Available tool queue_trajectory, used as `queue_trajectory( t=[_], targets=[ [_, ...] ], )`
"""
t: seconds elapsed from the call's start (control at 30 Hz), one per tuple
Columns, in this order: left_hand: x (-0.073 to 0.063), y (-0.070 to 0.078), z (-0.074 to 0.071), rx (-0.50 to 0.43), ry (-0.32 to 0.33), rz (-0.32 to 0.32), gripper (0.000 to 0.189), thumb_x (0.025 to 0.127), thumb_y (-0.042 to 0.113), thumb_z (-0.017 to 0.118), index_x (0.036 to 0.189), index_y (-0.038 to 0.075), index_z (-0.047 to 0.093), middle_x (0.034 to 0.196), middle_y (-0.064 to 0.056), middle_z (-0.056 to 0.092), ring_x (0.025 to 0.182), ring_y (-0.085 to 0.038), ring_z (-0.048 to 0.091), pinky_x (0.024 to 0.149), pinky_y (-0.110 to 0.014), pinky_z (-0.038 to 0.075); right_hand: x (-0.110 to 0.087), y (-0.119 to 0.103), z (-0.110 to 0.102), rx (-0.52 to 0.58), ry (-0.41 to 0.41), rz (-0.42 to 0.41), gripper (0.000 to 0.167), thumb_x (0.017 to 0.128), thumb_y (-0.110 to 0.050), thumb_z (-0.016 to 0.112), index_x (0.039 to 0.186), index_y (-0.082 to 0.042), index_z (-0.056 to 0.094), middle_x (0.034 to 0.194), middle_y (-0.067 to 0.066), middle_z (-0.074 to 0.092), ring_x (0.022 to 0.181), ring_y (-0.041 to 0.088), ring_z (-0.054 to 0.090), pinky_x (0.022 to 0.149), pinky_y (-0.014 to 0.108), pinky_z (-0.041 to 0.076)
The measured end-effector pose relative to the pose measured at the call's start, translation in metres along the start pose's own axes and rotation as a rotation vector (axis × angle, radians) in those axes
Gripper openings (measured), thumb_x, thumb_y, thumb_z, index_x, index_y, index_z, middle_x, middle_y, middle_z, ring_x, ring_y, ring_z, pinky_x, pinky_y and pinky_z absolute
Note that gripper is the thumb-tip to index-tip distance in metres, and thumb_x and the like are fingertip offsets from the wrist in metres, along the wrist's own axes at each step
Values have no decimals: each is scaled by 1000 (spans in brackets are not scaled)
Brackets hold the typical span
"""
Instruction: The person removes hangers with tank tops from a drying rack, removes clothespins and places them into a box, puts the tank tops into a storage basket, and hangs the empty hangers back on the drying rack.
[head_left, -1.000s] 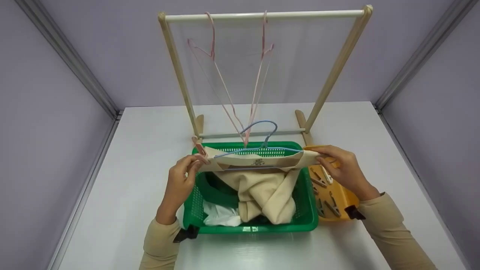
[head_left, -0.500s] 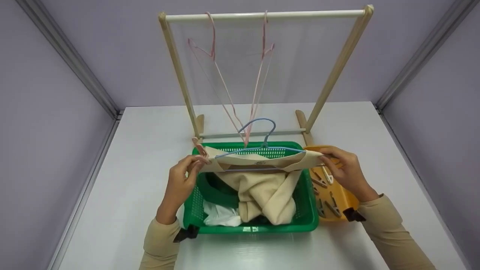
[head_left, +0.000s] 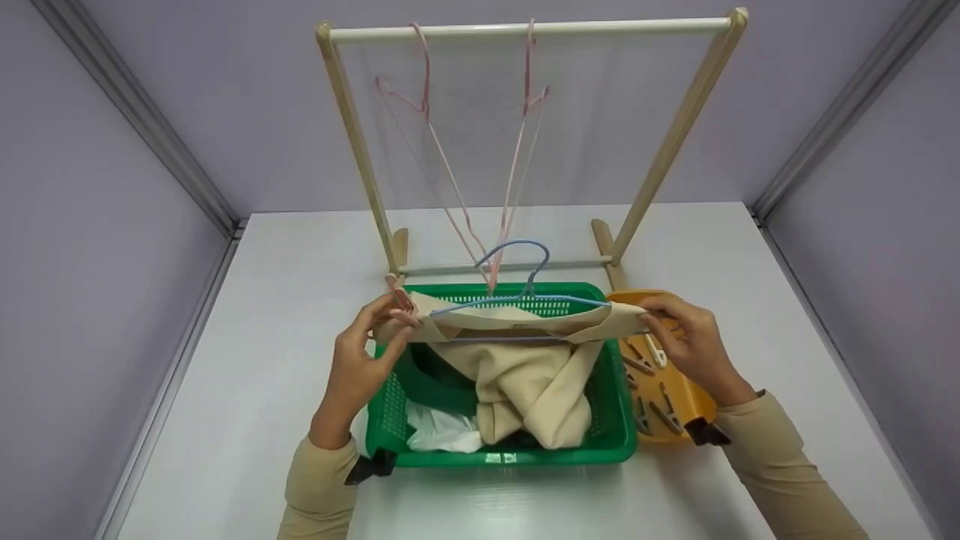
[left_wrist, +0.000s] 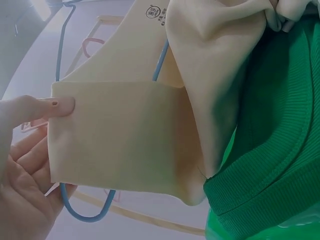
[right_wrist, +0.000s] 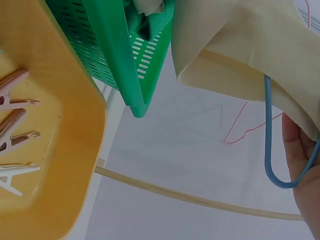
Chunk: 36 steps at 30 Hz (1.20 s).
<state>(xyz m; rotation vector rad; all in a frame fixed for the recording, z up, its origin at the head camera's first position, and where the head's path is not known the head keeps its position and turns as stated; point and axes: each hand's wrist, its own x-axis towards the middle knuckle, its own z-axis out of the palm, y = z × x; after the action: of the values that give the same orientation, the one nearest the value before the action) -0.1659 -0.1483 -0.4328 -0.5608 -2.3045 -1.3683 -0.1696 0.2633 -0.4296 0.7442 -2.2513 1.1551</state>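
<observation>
A beige top (head_left: 532, 375) with a small printed mark is draped on a blue hanger (head_left: 531, 281), and its lower part hangs into the green basket (head_left: 577, 456). My left hand (head_left: 356, 367) pinches the top's left end, thumb in front and fingers behind; the hanger's blue corner (left_wrist: 87, 219) sticks out below in the left wrist view. A pink clothespin (head_left: 401, 292) sits at that end, beside my left fingers. The opposite end is pinched by my right hand (head_left: 694, 341). In the right wrist view, part of that hand lies behind the hanger (right_wrist: 268, 135).
Behind the basket stands a wooden rack with a white rod (head_left: 622, 28), where two pink hangers (head_left: 425, 82) hang. A yellow tray (head_left: 694, 397) holding several clothespins (head_left: 664, 416) is at the right. Green cloth (head_left: 431, 386) and white cloth (head_left: 442, 431) lie in the basket.
The left thumb has moved away from the left forefinger, and the left fingers have shifted slightly up and outward. My right hand and the hanger have barely moved.
</observation>
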Motion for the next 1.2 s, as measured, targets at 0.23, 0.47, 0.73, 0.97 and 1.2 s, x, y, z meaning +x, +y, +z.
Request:
queue_trajectory(
  t=[0.23,0.47,0.73,0.97,1.2],
  targets=[
    [3,3,-1,-155,20,45,50,87,-5,65,134,-7,48,113,-21,65,113,6,57,101,-11,45,-1,-1,1,1,9,-20,23,77,22,64,94,7,67,84,20,67,86,-14,57,74,2,48],
    [5,4,-1,-233,5,122,46,82,-12,67,125,-10,53,108,-23,63,109,1,62,98,-15,50,-1,1,1,-5,5,-4,24,76,23,64,94,8,67,85,21,67,86,-15,57,73,1,48],
    [5,4,-1,-210,4,151,40,79,-11,70,117,-6,58,108,-20,65,107,0,63,96,-15,50,-1,0,1,-9,6,8,22,77,22,63,94,8,67,84,21,67,85,-15,56,71,1,48],
    [6,4,0,-175,30,202,41,77,-11,71,115,-6,59,107,-20,67,107,0,64,96,-16,51,-2,1,0,-19,8,1,21,78,21,64,93,7,67,83,21,68,83,-15,57,69,1,47],
    [5,3,0,-167,68,217,36,78,-13,70,112,-7,60,105,-23,68,108,2,64,98,-15,50,-1,2,0,-14,5,25,20,78,21,64,93,8,67,84,22,68,85,-16,56,73,1,48]
  ],
)
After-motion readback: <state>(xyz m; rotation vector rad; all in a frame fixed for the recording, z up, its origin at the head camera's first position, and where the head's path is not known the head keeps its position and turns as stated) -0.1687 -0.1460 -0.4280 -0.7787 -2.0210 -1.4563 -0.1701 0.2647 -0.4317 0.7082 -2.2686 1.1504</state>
